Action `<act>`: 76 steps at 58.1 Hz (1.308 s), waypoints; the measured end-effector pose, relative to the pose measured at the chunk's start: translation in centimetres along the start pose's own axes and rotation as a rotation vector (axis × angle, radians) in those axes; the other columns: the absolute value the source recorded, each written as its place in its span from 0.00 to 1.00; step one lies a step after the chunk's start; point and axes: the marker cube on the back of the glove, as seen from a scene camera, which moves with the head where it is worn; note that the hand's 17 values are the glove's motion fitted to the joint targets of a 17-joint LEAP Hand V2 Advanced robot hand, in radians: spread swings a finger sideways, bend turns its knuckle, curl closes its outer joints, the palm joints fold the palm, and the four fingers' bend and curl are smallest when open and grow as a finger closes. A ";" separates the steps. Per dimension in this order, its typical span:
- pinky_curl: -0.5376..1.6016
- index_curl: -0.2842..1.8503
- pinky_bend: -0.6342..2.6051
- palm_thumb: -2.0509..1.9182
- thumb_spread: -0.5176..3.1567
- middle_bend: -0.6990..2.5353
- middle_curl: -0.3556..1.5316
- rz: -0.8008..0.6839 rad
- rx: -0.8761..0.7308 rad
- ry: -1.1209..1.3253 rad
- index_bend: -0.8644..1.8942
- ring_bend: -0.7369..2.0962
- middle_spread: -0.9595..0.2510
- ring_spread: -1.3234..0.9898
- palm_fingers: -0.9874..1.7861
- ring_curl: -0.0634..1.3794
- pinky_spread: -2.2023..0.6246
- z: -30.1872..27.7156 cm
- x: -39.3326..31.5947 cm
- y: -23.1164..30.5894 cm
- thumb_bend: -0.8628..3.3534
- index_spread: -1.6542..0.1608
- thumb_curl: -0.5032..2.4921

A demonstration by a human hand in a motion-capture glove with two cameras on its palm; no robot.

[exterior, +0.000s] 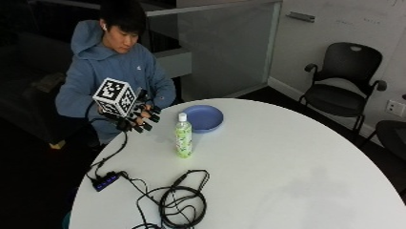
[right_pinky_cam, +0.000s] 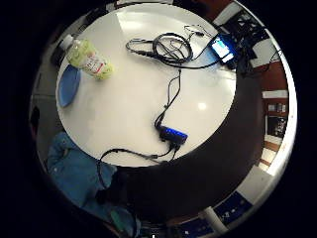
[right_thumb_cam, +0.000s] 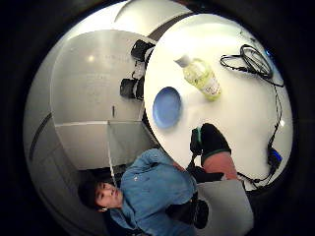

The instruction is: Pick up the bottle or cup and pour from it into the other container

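The gloved right hand [exterior: 135, 116] is hovering above the table's edge [exterior: 95, 162] on the person's side, holding nothing, its fingers [exterior: 149, 117] hanging relaxed and slightly bent, pointing roughly toward the bottle [exterior: 183, 135]. The bottle is standing upright with its white cap on, its long axis vertical, a little in from that same edge and near the hand but not touching it; it is lying across and slightly forward from the fingertips, so the coming move is looking like a short sideways reach inward over the table to close around the bottle's body from the side. The blue plate [exterior: 203, 118] is sitting just beyond the bottle, toward the near-person edge, close beside it and seemingly just apart from it, though the outside view is leaving the gap hard to judge. In the thumb-side palm view the bottle [right_thumb_cam: 202, 77] and plate [right_thumb_cam: 167, 106] are both showing well below the palm, confirming the hand is raised and not yet in contact. A coil of black cable [exterior: 181, 202] and a small hub [exterior: 106, 181] are lying toward the opposite part of the table, well apart from the reach path
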 end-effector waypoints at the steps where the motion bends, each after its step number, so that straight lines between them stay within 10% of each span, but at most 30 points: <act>1: 0.37 0.27 0.37 0.72 0.40 0.27 0.33 0.000 -0.003 0.000 0.38 0.41 0.76 0.65 0.38 0.23 0.86 -0.1 0.1 -0.2 0.20 0.69 0.34; 76: 0.37 0.25 0.38 0.69 0.38 0.27 0.34 -0.168 -0.088 -0.509 0.37 0.43 0.75 0.65 0.35 0.24 0.86 8.6 3.2 -10.4 0.20 0.69 0.30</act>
